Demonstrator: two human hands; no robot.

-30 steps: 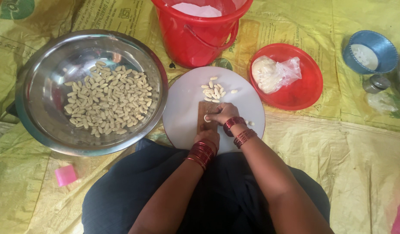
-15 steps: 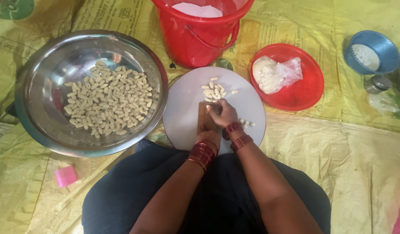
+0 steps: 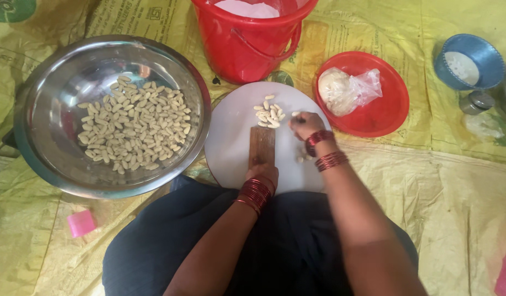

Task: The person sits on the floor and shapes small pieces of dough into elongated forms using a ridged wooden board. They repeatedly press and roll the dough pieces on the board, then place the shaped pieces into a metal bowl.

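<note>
Okay: left hand (image 3: 264,174) rests at the near end of one small ribbed wooden board (image 3: 262,146), fingers together and curled against its bottom edge. Board lies upright on one round white plate (image 3: 231,137), near the plate's middle. Right hand (image 3: 306,125) sits on the plate just right of the board, fingers pinched together; a pale dough bit (image 3: 295,114) shows at the fingertips, but whether it is actually gripped I cannot tell. Red bangles on both wrists.

One small heap of shaped dough pieces (image 3: 269,114) (roughly a dozen, too small for an exact count) lies at the far part of the plate, just beyond the board. A few loose pieces (image 3: 303,158) lie below the right wrist.

One big steel bowl (image 3: 50,131) left of the plate, touching its rim, holds many more such pieces, far too many to count. One red bucket (image 3: 247,38) beyond the plate, something white inside. One red plastic plate (image 3: 384,109) to the right holds one dough lump in a clear plastic bag (image 3: 351,87). One blue bowl (image 3: 477,55) far right, white contents. One small steel lidded container (image 3: 476,102) below it. One pink block (image 3: 81,222) bottom left.

Underneath: yellow printed sack sheeting (image 3: 455,192), green round logo patch at top left corner, dark print blocks near the bucket.
</note>
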